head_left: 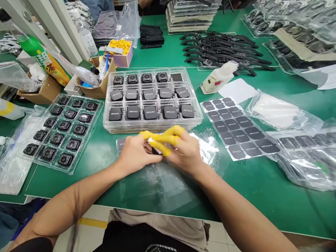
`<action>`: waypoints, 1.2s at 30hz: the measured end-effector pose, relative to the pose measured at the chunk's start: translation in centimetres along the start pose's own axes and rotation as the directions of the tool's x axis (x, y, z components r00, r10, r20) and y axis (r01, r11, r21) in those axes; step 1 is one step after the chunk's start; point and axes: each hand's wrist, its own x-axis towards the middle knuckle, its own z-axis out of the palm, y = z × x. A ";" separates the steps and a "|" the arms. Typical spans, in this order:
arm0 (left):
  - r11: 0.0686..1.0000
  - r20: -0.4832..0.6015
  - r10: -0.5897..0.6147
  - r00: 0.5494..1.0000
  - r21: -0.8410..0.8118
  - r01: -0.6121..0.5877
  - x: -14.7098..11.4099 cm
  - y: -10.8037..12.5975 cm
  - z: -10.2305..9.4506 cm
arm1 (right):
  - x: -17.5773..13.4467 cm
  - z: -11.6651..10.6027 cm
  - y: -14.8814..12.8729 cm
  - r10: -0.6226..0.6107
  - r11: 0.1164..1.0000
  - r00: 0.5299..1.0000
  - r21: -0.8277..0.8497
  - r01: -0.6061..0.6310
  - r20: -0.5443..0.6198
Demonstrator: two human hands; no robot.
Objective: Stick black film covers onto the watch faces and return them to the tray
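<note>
My left hand (135,151) is closed around a small dark watch case (156,151), mostly hidden by the fingers. Yellow finger cots cover some fingertips on both hands. My right hand (185,148) is closed too, pinching a small white piece, seemingly cloth (150,140), against the case. Just beyond, a stacked clear tray (153,125) holds watch cases, most topped with printed dark square films. Another clear tray (74,167) on the left carries watch cases with their backs up. To the right lies a sheet of dark square stickers (233,126).
Clear plastic film (162,189) lies under my hands. A white squeeze bottle (219,77) stands behind the sticker sheet. Black watch straps (223,50) are piled farther back. Plastic bags (307,154) lie right; cardboard boxes (101,89) and a green bottle (39,52) stand left.
</note>
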 end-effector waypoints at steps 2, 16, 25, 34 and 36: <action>0.991 -0.021 -0.030 0.999 -0.132 0.027 0.2 0.6 -0.8 | -0.4 -0.9 0.1 0.049 0.981 0.998 -0.188 -0.055 -0.036; 0.859 0.322 -0.157 0.934 -0.422 0.290 1.0 3.1 -7.3 | -1.4 5.3 -4.3 0.201 0.976 0.946 -0.129 -0.173 0.253; 0.839 0.441 -0.204 0.874 -0.381 0.388 1.6 2.4 -7.8 | -1.1 5.1 -3.7 0.131 0.991 0.972 -0.022 -0.129 0.196; 0.914 0.479 -0.188 0.857 -0.234 0.332 0.6 3.5 -8.6 | -1.5 4.9 -2.9 0.010 1.000 0.973 -0.001 -0.010 0.233; 0.902 0.506 -0.207 0.837 -0.233 0.363 1.0 2.8 -8.3 | -1.4 4.8 -2.7 0.021 0.999 0.964 0.037 -0.032 0.266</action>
